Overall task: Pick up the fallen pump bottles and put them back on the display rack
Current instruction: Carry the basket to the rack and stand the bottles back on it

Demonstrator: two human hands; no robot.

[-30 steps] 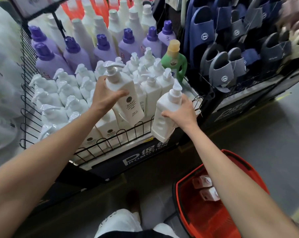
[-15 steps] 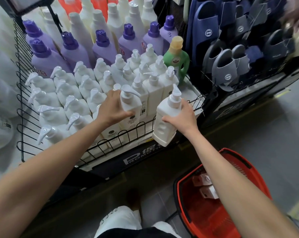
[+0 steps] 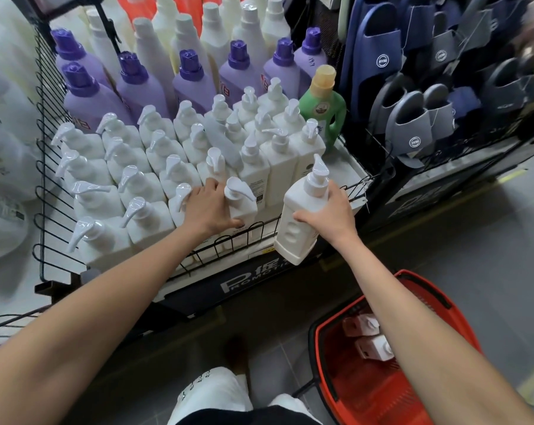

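Note:
My left hand (image 3: 209,208) grips a white pump bottle (image 3: 242,202) that stands upright in the front row of the black wire display rack (image 3: 216,246), among several other white pump bottles. My right hand (image 3: 330,214) holds a second white pump bottle (image 3: 302,216) by its side, tilted, in the air just outside the rack's front right corner. One white bottle (image 3: 221,139) lies on its side on top of the standing bottles in the middle of the rack.
Purple-capped bottles (image 3: 192,84) and tall white ones fill the rack's back rows; a green bottle (image 3: 321,108) stands at its right edge. Slippers (image 3: 413,127) hang on the right. A red shopping basket (image 3: 391,363) with small pink packs sits on the floor below my right arm.
My left hand lowered its bottle from above the rack down into the front row. The right hand's bottle stayed near the rack's front right corner.

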